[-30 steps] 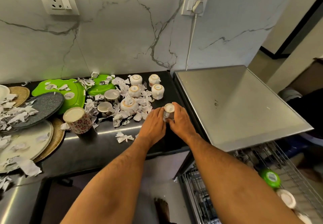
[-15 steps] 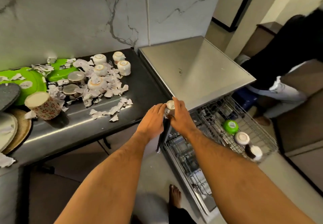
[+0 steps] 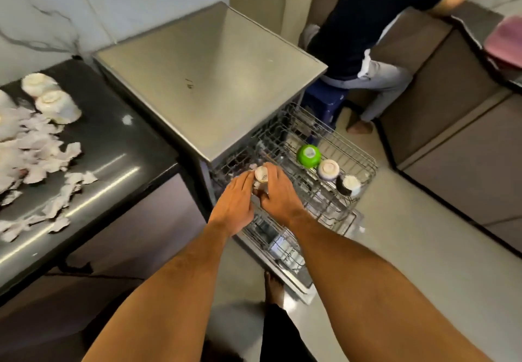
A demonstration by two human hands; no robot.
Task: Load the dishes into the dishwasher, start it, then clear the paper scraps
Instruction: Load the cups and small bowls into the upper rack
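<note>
A small white cup (image 3: 261, 174), upside down, is held between my left hand (image 3: 236, 204) and my right hand (image 3: 278, 195) above the near left part of the pulled-out upper rack (image 3: 364, 158) of the dishwasher (image 3: 209, 79). Both hands curl round the cup from either side. In the rack stand a green bowl (image 3: 308, 156), a white cup (image 3: 328, 169) and a dark cup (image 3: 348, 185), all upside down. On the black counter (image 3: 118, 147) to the left lie torn paper scraps (image 3: 36, 149) and two white cups (image 3: 48, 98).
A lower rack (image 3: 279, 245) sticks out under the upper one. Another person (image 3: 375, 31) in dark top and grey trousers stands behind the dishwasher on the right. My bare foot (image 3: 272, 288) is on the floor beside the open door. Brown cabinets (image 3: 452, 124) line the right side.
Both hands carried the white cup from the counter edge rightward and down over the dishwasher's upper rack. My view swung right, leaving most of the counter dishes out of sight.
</note>
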